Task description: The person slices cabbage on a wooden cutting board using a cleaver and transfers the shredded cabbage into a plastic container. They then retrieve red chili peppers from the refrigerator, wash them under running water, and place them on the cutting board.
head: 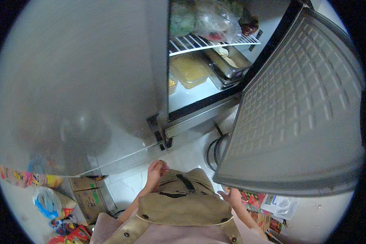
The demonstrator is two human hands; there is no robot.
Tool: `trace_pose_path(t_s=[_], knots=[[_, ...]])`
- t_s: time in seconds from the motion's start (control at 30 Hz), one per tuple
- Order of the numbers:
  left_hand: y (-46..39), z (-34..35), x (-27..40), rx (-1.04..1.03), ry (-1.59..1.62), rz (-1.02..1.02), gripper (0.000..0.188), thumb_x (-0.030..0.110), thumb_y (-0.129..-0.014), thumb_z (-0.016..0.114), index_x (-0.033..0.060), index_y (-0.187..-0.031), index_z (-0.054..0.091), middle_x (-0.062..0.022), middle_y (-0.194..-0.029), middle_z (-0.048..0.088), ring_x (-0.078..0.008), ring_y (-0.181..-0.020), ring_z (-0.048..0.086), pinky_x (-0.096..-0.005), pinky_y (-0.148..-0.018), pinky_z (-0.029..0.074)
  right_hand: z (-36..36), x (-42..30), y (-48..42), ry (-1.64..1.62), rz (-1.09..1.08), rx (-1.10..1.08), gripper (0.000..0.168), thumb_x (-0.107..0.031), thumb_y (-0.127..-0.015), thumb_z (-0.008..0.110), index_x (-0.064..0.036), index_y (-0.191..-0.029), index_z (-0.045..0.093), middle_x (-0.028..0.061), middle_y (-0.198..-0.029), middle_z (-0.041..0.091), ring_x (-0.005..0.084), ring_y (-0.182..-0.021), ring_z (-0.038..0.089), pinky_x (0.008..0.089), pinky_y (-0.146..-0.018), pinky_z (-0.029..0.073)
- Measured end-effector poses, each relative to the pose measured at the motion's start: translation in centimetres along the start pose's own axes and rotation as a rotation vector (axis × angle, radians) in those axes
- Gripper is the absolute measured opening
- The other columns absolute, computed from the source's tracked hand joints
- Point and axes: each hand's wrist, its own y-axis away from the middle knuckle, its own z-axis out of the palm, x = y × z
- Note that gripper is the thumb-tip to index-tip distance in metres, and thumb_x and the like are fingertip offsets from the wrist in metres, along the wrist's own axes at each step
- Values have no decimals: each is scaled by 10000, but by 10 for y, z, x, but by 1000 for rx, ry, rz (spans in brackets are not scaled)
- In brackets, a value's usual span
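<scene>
A stainless-steel refrigerator has its right door (292, 100) swung open, the ribbed inner panel facing me. The left door (79, 76) is closed. My left hand (157, 168) is in front of my body below the cabinet, its fingers curled; whether something small is in it cannot be made out. By the open door's lower edge is my right hand (232, 195), thumb apart, the other fingers partly hidden by the door. Inside, plastic bags of food (216, 21) rest on a white wire shelf (198, 45). Below are a clear container of yellowish food (190, 71) and metal pans (228, 62).
A khaki apron (183, 210) covers my front. Behind the open door's edge, a round metal vessel (215, 154) is on the tiled floor (186, 157). Cardboard boxes (87, 195) and bagged goods (50, 204) are at left; packages and plastic containers (285, 207) are at right.
</scene>
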Motion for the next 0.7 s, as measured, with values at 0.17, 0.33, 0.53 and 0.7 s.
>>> trace_pose_path(t_s=[0.17, 0.33, 0.53, 0.7], knots=[[-51, 82, 59, -221, -265, 176, 219, 266, -944, 504, 61, -926, 581, -20, -800, 619, -108, -761, 570, -232, -653, 394, 44, 106, -19, -436, 347, 271, 605, -479, -754, 721, -28, -1140, 607, 193, -1101, 637, 299, -1058, 579, 373, -905, 444], [-101, 165, 96, -308, -228, 458, 187, 220, -947, 496, 53, -965, 580, -22, -829, 615, -110, -760, 548, -253, -688, 406, 10, 140, -35, 5, 578, 110, 452, -347, -766, 739, -7, -1043, 627, 91, -935, 641, 254, -873, 598, 382, -798, 473], [-124, 216, 113, -301, -177, 539, 152, 144, -951, 502, 10, -947, 575, -29, -826, 606, -106, -788, 565, -253, -759, 453, -7, 96, -159, 5, -38, -174, 281, -257, -830, 632, -29, -992, 657, 186, -904, 668, 316, -813, 647, 379, -668, 491], [-128, 232, 149, -167, -357, 685, 136, 119, -950, 502, 2, -961, 570, -40, -830, 620, -105, -780, 587, -245, -728, 464, -133, -105, -295, -491, -467, 308, 399, -124, -842, 658, -34, -1216, 554, 168, -1138, 615, 263, -1019, 604, 353, -838, 482]])
